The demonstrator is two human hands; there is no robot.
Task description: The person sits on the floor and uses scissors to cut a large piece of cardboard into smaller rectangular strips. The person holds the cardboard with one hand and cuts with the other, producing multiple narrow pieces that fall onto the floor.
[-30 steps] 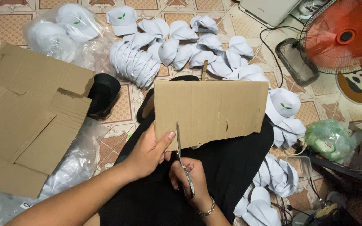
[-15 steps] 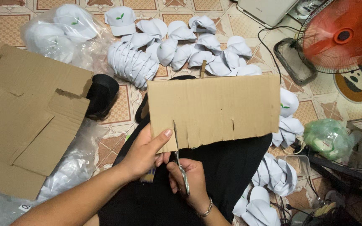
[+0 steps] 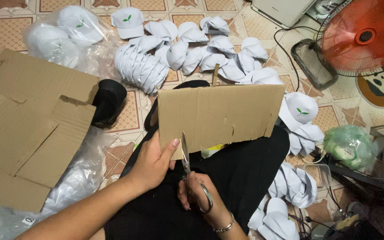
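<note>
A flat rectangular sheet of brown corrugated cardboard (image 3: pixel 221 116) stands roughly upright over the person's black-clad lap, its lower left corner pinched by the left hand (image 3: pixel 153 163), thumb on the near face and the other fingers hidden behind it. The right hand (image 3: pixel 199 198) has its fingers closed through the handles of a pair of metal scissors (image 3: pixel 187 161), whose blades point up at the sheet's bottom edge, just beside the left thumb. The sheet looks light and stiff, holding its plane without sagging, though short slits along its lower edge suggest it creases or tears easily there; a grip near the cutting line, as now, likely steadies it best. Around lie white fabric caps with green leaf marks (image 3: pixel 187 51), a large flattened brown cardboard box (image 3: pixel 27 129) and a red electric fan (image 3: pixel 365 35).
</note>
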